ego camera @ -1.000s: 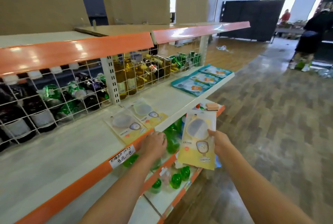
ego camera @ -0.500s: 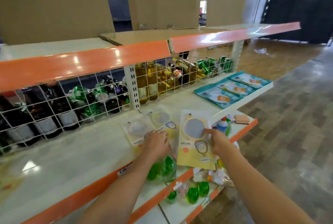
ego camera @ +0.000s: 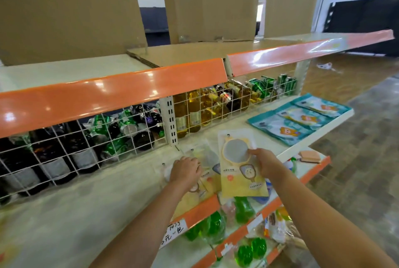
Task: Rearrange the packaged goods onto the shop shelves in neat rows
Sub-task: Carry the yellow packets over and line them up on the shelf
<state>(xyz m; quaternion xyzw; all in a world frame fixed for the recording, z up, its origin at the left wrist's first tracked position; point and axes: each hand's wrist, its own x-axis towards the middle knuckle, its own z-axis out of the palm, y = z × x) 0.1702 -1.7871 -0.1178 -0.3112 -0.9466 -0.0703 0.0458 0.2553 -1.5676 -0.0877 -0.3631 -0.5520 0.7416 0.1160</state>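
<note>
My right hand (ego camera: 265, 163) pinches a yellow flat packet (ego camera: 239, 172) by its right side and holds it above the front edge of the white middle shelf (ego camera: 86, 198). A grey round window and a small picture show on the packet's face. Two similar yellow packets (ego camera: 205, 160) lie side by side on the shelf just left of it. My left hand (ego camera: 185, 170) rests palm down on them, fingers slightly bent. Three teal packets (ego camera: 298, 119) lie in a row at the shelf's right end.
A white wire grid (ego camera: 86, 144) backs the shelf, with dark, green and yellow bottles behind it. Cardboard boxes (ego camera: 71, 9) stand on the orange-edged top shelf. Green bottles (ego camera: 244, 207) and a pink sponge (ego camera: 308, 156) sit on the lower shelves. A tiled aisle lies right.
My right hand has carried the yellow packet up from beside the lower shelf to the middle shelf's edge. My left hand slid from the shelf's front edge onto the two lying packets.
</note>
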